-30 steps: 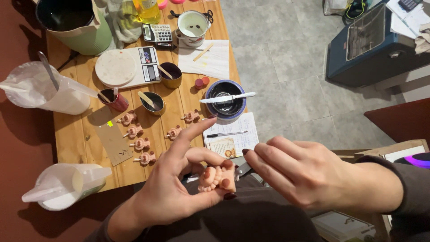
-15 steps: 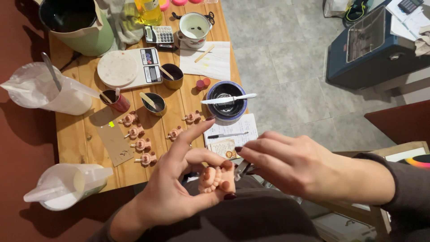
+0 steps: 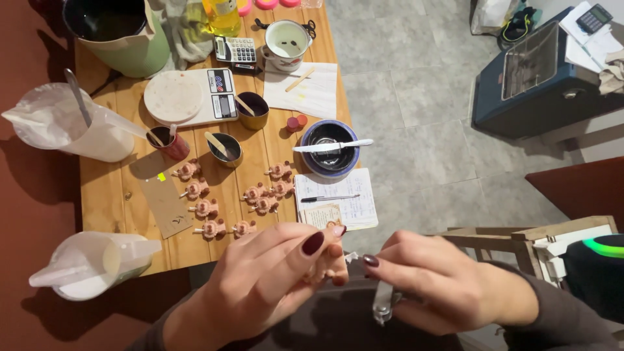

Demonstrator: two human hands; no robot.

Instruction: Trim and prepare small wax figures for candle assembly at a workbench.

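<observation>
Close to us, our left hand [image 3: 260,286] pinches a small pink clay figure [image 3: 323,266] between the thumb and the bent fingers [image 3: 312,244]. Most of the figure is hidden, so we cannot tell its shape well or which way it points. It is held in the air, just off the near edge of the surface [image 3: 117,201], over our lap.

Our right hand [image 3: 442,286] sits just beside it. Its fingers are curled and pressed around a small metal tool [image 3: 383,302]. The tool's long side runs up and down in the picture, with its blunt end hanging low below the hand. Its tip reaches toward the figure.

On the surface near its front edge stand more little pink figures [image 3: 208,208] in rows, each on a stick. To their right lie a notebook [image 3: 344,201] and a pen [image 3: 328,197]. At the near left corner is a white jug [image 3: 91,270].

Farther back sit a blue bowl [image 3: 331,149] with a knife across it, two small cups [image 3: 227,149], a white scale [image 3: 188,96] and another white jug [image 3: 71,127]. At the far edge are a green pot [image 3: 117,32], a calculator [image 3: 235,51] and a mug [image 3: 286,42].
</observation>
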